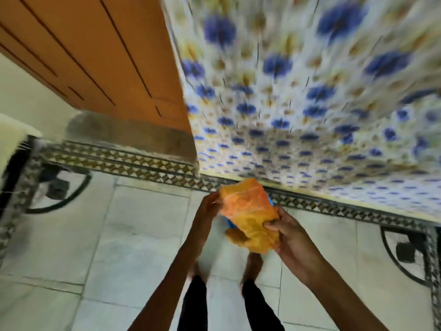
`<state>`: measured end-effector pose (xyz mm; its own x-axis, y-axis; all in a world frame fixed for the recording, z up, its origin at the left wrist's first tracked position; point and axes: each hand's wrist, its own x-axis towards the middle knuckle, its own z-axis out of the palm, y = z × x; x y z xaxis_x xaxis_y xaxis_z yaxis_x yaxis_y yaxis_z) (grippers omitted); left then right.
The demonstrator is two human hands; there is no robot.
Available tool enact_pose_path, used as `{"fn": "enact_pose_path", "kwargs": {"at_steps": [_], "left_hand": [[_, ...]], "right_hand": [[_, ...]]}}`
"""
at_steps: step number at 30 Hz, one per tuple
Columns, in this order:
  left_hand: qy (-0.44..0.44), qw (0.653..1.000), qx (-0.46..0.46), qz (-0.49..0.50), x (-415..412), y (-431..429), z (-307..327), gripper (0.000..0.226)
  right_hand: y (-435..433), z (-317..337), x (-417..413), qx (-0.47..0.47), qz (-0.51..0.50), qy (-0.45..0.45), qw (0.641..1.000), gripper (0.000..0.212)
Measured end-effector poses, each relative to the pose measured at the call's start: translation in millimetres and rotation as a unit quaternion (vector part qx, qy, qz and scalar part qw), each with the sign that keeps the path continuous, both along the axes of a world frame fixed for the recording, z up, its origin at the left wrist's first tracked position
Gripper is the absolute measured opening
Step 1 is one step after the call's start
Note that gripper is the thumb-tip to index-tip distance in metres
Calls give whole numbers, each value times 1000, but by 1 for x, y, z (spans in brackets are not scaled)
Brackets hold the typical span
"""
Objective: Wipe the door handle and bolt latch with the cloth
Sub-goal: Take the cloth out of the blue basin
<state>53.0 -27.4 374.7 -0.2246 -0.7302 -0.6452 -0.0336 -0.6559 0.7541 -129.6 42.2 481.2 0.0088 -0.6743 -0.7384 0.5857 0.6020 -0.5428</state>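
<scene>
An orange and yellow cloth [250, 215] with a bit of blue behind it is held up in front of me over the tiled floor. My left hand [210, 203] pinches its upper left edge. Its lower right side is gripped by my right hand [290, 237]. The orange wooden door [95, 56] stands at the upper left, its bottom edge worn and grey. No handle or bolt latch shows in this view. The picture is blurred by motion.
A curtain [310, 91] with blue flowers hangs to the right of the door, down to the floor. A patterned tile border [133, 163] runs along the threshold. My legs and bare feet [253, 263] stand on pale floor tiles. A dark object [14, 168] sits at the far left.
</scene>
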Motion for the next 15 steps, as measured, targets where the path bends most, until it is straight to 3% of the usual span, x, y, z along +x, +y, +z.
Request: {"fn": "enact_pose_path", "kwargs": {"at_steps": [2, 4, 9, 12, 14, 15], "left_hand": [[93, 993, 48, 45, 23, -6, 82, 41], [189, 969, 114, 114, 47, -12, 156, 47], [370, 904, 173, 124, 102, -17, 270, 67], [380, 899, 171, 136, 132, -24, 288, 76], [339, 923, 135, 125, 151, -37, 296, 64], [324, 932, 113, 116, 158, -46, 302, 53]], "right_hand": [[-5, 82, 21, -20, -4, -69, 997, 55], [-10, 151, 44, -37, -26, -127, 991, 73], [-39, 249, 88, -114, -64, -187, 974, 80], [-63, 264, 107, -128, -88, -170, 973, 87], [-78, 267, 121, -127, -87, -150, 977, 72], [-85, 266, 127, -126, -87, -132, 979, 54]]}}
